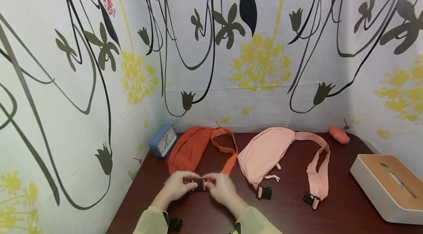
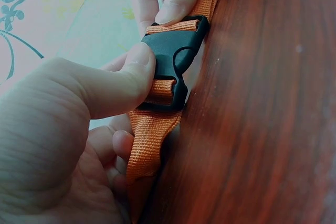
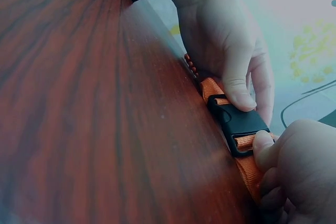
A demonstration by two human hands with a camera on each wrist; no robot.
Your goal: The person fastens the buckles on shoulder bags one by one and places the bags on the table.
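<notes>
- Black plastic is forming the side-release buckle [image 1: 199, 184], which is sitting between the two hands above the near part of the table [image 1: 281, 212]; its two halves are showing as joined in both wrist views.
- Orange webbing strap [image 2: 152, 135] is threading through the bars at both ends of the buckle.
- Left hand [image 1: 176, 186] is pinching one end, thumb on the buckle's face and fingers curling behind; right hand [image 1: 223, 188] is clamping thumb and fingers on the other end.
- Fastening seems to be the step in hand, probably nearing its end, though these views are not settling whether the clasp is fully locked. The next move would be calling for a firm inward push or light tug to check it, then letting go.
- Orange waist bag [image 1: 191, 146] is lying just beyond the hands, its strap looping at the right.
- Blue clock [image 1: 163, 140] is standing beside that bag; its dial marks are appearing too small to read.
- Pink waist bag [image 1: 267, 153] is resting to the right, its buckle halves lying apart.
- Wood-topped white box [image 1: 373, 190] is occupying the far right; no brand, label or lettering is reading clearly anywhere.
</notes>
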